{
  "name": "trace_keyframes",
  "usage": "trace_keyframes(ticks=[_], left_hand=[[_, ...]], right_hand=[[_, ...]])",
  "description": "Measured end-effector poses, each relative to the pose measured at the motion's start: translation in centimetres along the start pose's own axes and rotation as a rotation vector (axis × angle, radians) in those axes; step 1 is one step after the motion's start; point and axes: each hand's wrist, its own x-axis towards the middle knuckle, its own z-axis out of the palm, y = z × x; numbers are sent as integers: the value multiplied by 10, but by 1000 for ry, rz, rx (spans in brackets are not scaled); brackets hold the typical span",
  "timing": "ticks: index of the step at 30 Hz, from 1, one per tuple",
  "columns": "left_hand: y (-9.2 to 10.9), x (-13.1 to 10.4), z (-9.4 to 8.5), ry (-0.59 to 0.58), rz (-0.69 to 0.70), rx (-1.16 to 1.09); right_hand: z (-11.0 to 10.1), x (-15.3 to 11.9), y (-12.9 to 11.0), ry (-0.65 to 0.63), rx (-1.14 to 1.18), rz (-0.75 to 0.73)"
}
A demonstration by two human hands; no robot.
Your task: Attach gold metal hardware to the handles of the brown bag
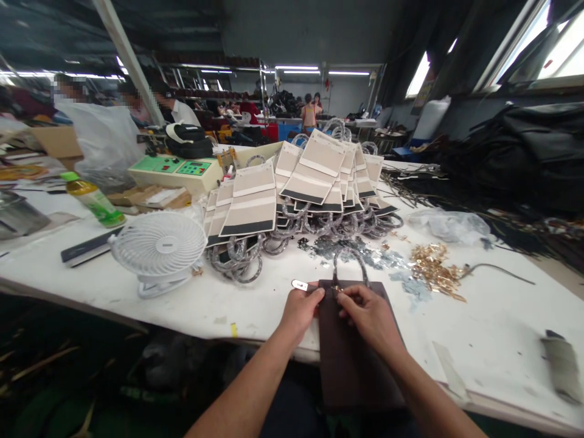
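Note:
A dark brown panel [353,371] with a plastic-wrapped handle [350,252] lies over the table's front edge. My left hand [302,307] grips the panel's upper left corner, thumb on top. Beside that thumb a small shiny metal-like tab [299,285] sticks out to the left. My right hand [367,310] is closed at the panel's top edge, near the handle's left base, with its fingertips at a small gold fitting [337,289]. The fingers partly hide the fitting.
Beige panels with wrapped handles are piled [255,207] at the table's middle. Gold pieces [435,267] and silvery pieces [365,252] lie right of it. A white fan [159,246], a bottle [93,199] and a green-topped machine [176,170] stand left. People are in the background.

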Motion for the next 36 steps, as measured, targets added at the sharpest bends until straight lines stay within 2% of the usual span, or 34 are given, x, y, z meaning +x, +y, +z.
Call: trace_keyframes(ticks=[3,7,15,24,30,32,36], left_hand=[[-1,-1,-1,8,21,15],[-3,-4,-4,-3,29,7],[-2,-6,-5,-6,56,11],[-5,-7,-7,-8,86,37],[-5,-2,-8,-2,137,95],[-5,-1,-8,15,161,143],[-6,13,-13,126,145,261]], right_hand=[[11,-5,-5,3,-32,36],[11,-6,-6,54,-225,-80],[15,-12,0,103,-211,-98],[22,-16,0,115,-317,-153],[33,-8,3,193,-420,-165],[37,-4,-1,213,-479,-166],[39,7,-7,229,-507,-163]])
